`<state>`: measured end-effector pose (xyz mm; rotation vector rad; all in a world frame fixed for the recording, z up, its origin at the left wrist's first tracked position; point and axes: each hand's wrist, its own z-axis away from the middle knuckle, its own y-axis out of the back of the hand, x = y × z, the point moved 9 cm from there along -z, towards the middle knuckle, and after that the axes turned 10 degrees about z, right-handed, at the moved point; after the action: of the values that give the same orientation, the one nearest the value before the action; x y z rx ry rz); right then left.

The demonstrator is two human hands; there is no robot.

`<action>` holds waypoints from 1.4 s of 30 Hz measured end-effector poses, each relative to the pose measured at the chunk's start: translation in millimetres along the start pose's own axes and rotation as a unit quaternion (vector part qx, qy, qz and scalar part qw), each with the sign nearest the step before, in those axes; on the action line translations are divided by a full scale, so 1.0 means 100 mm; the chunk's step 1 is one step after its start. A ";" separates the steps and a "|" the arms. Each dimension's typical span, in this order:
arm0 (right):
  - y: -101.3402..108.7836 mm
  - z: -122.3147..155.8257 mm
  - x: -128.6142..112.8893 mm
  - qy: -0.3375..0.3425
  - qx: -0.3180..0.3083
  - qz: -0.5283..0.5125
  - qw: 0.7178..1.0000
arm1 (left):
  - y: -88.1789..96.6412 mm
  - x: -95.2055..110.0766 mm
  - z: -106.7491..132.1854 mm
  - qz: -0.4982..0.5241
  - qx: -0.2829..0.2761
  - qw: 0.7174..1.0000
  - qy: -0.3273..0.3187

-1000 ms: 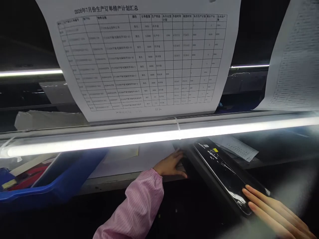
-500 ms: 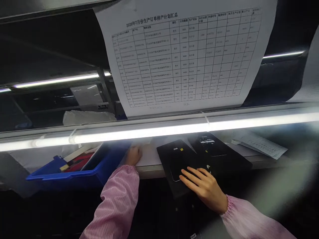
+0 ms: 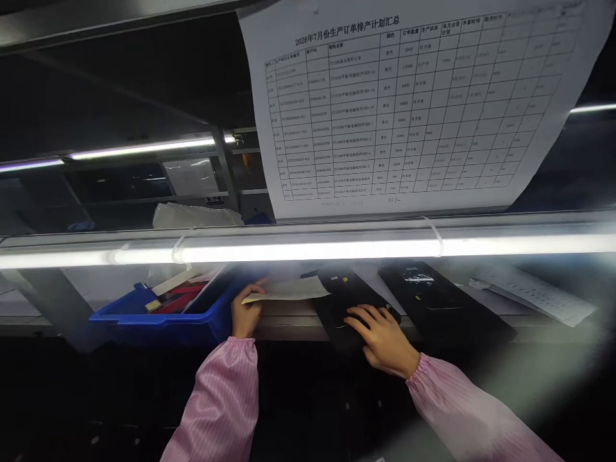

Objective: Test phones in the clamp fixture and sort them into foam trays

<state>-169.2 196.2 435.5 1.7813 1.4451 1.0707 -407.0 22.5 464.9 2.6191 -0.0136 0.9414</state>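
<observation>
My left hand (image 3: 246,312) pinches the left end of a pale paper sheet (image 3: 293,289) with a yellowish edge. The sheet's far end reaches over a black flat panel (image 3: 332,301) that bears a white and a yellow sticker. My right hand (image 3: 382,337) lies on the near part of this panel, fingers spread and slightly bent. Right of it lies a second black panel (image 3: 447,321), shiny, with a small yellow mark and a light reflection.
A blue bin (image 3: 158,319) with red and white items stands left of my left hand. A bright tube lamp (image 3: 308,249) crosses in front of the bench, below a hanging printed table sheet (image 3: 394,115). Printed papers (image 3: 539,295) lie at the right.
My left hand now holds up a paper sheet that was not visible in it before. My right hand stays on the black panel, its fingers more bent. The whole view has shifted.
</observation>
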 end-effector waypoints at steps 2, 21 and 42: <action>0.00 -0.08 -0.14 -0.020 0.003 0.006 1.000 | 0.01 -0.02 0.01 0.002 -0.024 1.000 -0.001; -0.04 -0.31 -0.51 -0.022 0.024 0.033 0.999 | 0.05 0.46 0.59 -0.232 -0.239 0.934 -0.129; 0.05 0.15 0.25 -0.105 0.016 0.014 0.994 | 0.18 0.76 0.28 0.063 -0.038 0.987 -0.140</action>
<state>-152.2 220.1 437.7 1.8793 1.3195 0.8481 -333.0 4.7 497.3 2.6825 -0.2828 0.5903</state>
